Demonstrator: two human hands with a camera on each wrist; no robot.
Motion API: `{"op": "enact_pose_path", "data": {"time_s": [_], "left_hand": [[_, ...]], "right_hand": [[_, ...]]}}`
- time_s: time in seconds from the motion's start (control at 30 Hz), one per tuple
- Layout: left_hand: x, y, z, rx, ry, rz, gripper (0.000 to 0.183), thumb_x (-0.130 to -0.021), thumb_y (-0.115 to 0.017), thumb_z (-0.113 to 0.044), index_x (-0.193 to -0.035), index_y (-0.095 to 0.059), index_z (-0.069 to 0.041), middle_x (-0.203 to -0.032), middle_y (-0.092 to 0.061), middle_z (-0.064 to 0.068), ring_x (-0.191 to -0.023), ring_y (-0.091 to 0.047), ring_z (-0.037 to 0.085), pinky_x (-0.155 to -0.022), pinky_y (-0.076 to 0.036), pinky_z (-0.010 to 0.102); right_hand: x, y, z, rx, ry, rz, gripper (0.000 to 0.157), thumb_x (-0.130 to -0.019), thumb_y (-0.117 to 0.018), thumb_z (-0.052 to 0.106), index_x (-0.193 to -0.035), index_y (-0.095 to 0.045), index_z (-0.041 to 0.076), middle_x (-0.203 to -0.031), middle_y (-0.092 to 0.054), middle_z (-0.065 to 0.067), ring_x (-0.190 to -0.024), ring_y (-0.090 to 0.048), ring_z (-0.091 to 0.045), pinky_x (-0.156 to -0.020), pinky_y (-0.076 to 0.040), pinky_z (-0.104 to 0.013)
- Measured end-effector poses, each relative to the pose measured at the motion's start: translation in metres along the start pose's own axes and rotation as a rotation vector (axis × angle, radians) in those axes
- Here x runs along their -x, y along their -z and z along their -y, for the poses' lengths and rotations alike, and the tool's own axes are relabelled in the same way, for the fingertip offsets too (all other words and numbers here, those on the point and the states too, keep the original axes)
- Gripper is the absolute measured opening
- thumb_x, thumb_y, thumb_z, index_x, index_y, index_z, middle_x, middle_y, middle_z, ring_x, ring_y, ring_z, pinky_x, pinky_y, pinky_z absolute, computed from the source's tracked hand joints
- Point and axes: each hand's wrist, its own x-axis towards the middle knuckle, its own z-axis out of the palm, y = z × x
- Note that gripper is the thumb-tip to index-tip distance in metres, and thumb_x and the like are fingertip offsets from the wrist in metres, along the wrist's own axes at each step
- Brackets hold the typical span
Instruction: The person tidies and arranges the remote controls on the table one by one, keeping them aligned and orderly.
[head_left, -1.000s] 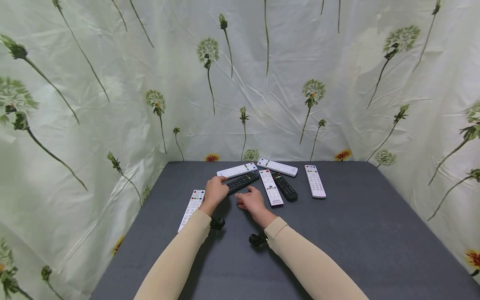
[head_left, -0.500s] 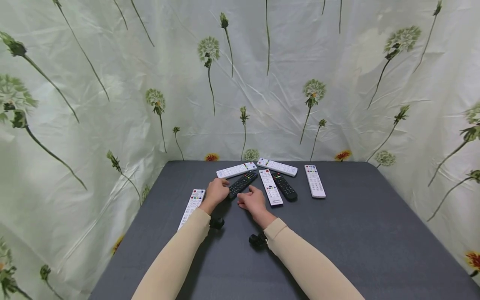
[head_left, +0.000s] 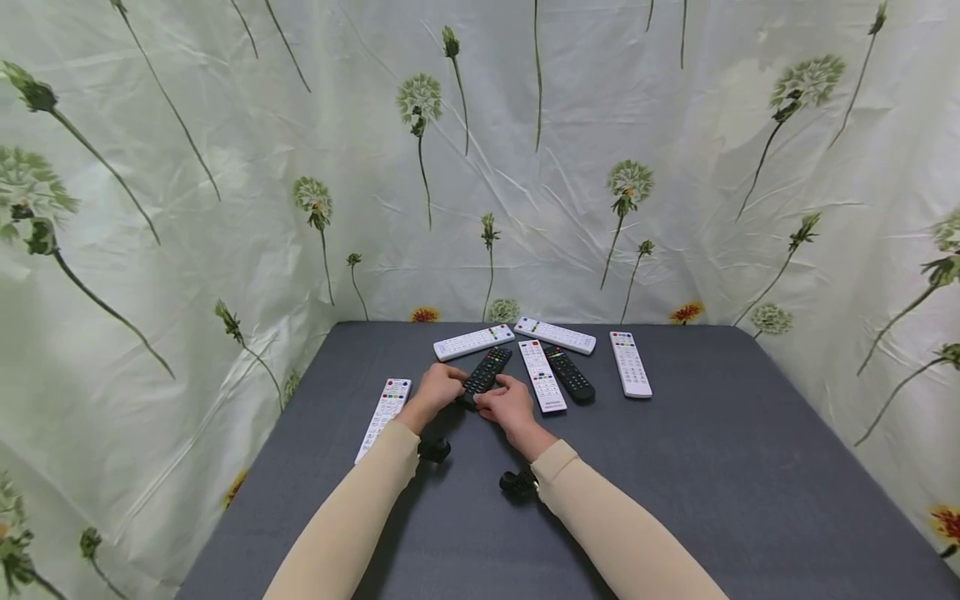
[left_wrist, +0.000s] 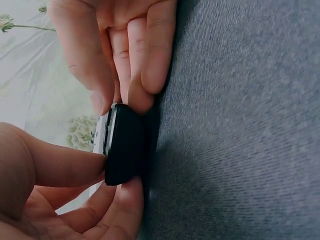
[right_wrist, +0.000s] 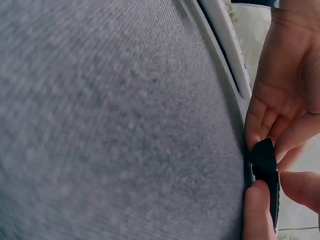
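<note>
A black remote control (head_left: pixel 487 372) with coloured buttons points away from me on the dark table, between my two hands. At its near end, my left hand (head_left: pixel 432 390) holds it from the left, thumb (left_wrist: pixel 75 167) at the upper edge and fingers lower down. My right hand (head_left: pixel 510 403) pinches the same end from the opposite side. In the left wrist view the black end of the remote (left_wrist: pixel 125 146) shows between both sets of fingertips. The right wrist view shows that end (right_wrist: pixel 265 162) close over the cloth, my left hand (right_wrist: pixel 287 85) beyond it.
White remotes lie around: one (head_left: pixel 384 417) beside my left forearm, one (head_left: pixel 472 342) behind, one (head_left: pixel 555 335) at the back. Right of my right hand, another white remote (head_left: pixel 542 375) lies against a black one (head_left: pixel 570 375). Farther right is a white remote (head_left: pixel 630 364). A flowered curtain (head_left: pixel 562 167) backs the table.
The black remote has turned anticlockwise, so it points more directly away from me. My left hand has shifted slightly right with its near end, and my right fingers now touch it.
</note>
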Motion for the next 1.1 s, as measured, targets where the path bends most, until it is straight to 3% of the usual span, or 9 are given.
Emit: {"op": "enact_pose_path", "data": {"time_s": [0.2, 0.5, 0.7, 0.87, 1.1], "left_hand": [[0.013, -0.004, 0.0, 0.157, 0.062, 0.03, 0.037, -0.081, -0.062, 0.007, -0.116, -0.074, 0.001, -0.113, -0.068, 0.016, -0.078, -0.058, 0.016, -0.064, -0.05, 0.027], [0.03, -0.004, -0.004, 0.195, 0.079, 0.021, 0.036, -0.083, -0.064, 0.007, -0.117, -0.072, 0.003, -0.115, -0.067, 0.016, -0.079, -0.061, 0.017, -0.067, -0.053, 0.029], [0.038, 0.0, -0.01, 0.213, 0.055, -0.01, 0.036, -0.084, -0.064, 0.006, -0.118, -0.072, 0.002, -0.102, -0.067, 0.013, -0.083, -0.059, 0.02, -0.069, -0.053, 0.03], [0.048, 0.002, -0.014, 0.222, 0.034, -0.034, 0.035, -0.085, -0.063, 0.007, -0.119, -0.071, 0.003, -0.098, -0.068, 0.012, -0.084, -0.059, 0.02, -0.07, -0.054, 0.03], [0.065, 0.009, -0.015, 0.281, 0.054, -0.063, 0.036, -0.087, -0.063, 0.007, -0.121, -0.07, 0.002, -0.102, -0.067, 0.012, -0.09, -0.058, 0.022, -0.073, -0.053, 0.03]], "right_hand": [[0.005, 0.004, 0.0, -0.023, -0.037, 0.012, 0.074, -0.085, -0.075, -0.003, -0.148, -0.038, -0.009, -0.102, -0.07, -0.02, -0.087, -0.072, -0.023, -0.076, -0.058, -0.036], [0.012, 0.009, 0.007, -0.037, -0.076, 0.05, 0.074, -0.082, -0.073, -0.008, -0.149, -0.039, -0.005, -0.1, -0.07, -0.019, -0.085, -0.072, -0.023, -0.077, -0.058, -0.037], [0.017, 0.009, 0.016, -0.051, -0.045, 0.056, 0.077, -0.08, -0.072, -0.011, -0.149, -0.039, -0.004, -0.095, -0.068, -0.016, -0.076, -0.071, -0.019, -0.075, -0.059, -0.037], [0.023, 0.007, 0.021, -0.045, -0.013, 0.058, 0.075, -0.079, -0.072, -0.013, -0.147, -0.041, -0.006, -0.103, -0.064, -0.021, -0.075, -0.069, -0.019, -0.073, -0.059, -0.036], [0.032, 0.003, 0.025, -0.03, 0.0, 0.108, 0.08, -0.079, -0.072, -0.012, -0.151, -0.037, -0.003, -0.11, -0.061, -0.025, -0.076, -0.069, -0.019, -0.074, -0.059, -0.036]]}}
